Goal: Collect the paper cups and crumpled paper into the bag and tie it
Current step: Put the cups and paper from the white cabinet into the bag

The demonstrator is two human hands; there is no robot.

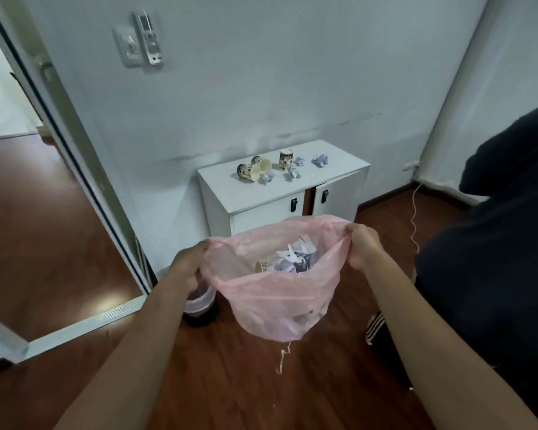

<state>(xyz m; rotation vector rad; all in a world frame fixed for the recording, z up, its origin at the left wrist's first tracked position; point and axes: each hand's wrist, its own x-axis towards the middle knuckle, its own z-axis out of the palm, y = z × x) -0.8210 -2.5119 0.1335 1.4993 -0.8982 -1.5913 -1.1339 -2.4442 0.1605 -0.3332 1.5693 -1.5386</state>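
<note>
Left hand and right hand grip pink bag rim, fingers clenched. Risk: thin film tears; cups on tabletop missed.

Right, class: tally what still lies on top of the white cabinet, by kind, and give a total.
Cups: 3, one upright and two tipped over
Paper balls: 4
Total: 7
</note>
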